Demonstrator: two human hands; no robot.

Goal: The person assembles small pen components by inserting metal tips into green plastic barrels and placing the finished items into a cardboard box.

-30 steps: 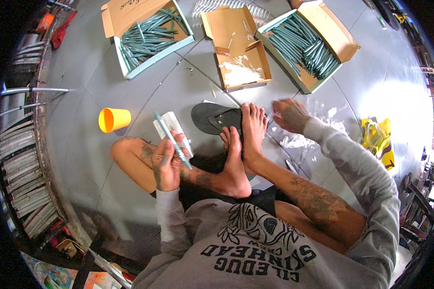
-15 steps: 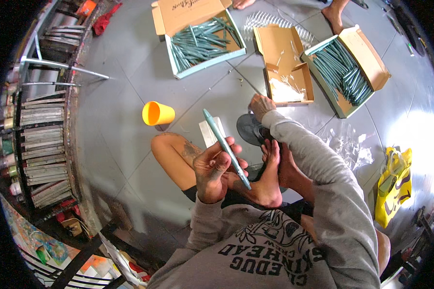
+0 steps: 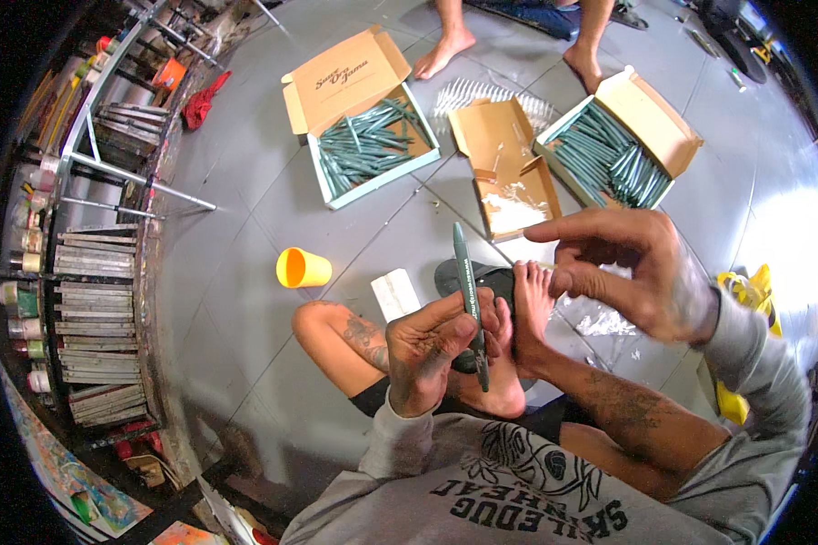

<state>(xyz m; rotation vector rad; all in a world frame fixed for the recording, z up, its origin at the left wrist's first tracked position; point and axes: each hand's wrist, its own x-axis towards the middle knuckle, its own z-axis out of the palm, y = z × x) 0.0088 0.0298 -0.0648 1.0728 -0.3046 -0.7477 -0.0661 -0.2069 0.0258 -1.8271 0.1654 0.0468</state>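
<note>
Green pen [image 3: 467, 286] pinched in left hand [image 3: 436, 350] — right hand [image 3: 627, 263] raised, half-curled

Pen [image 3: 468, 277], centre of frame: smooth green plastic, slight sheen. Carton [image 3: 347, 77], upper centre-left: matt brown cardboard inside lid; pens [image 3: 368, 145] within, glossy plastic. Cup [image 3: 309, 270], left of centre: smooth yellow plastic. Floor tiles [image 3: 245, 218]: smooth grey, glossy, glaring at right. Tubular rail [image 3: 145, 183], upper left: shiny metal. Sweatshirt [image 3: 409, 495], bottom: matt grey cloth. Bag [image 3: 750, 292], right: creased yellow, plastic-looking.

Left grip [image 3: 432, 350] pinches; right grip [image 3: 641, 263] extends its forefinger [image 3: 586, 227].
</note>
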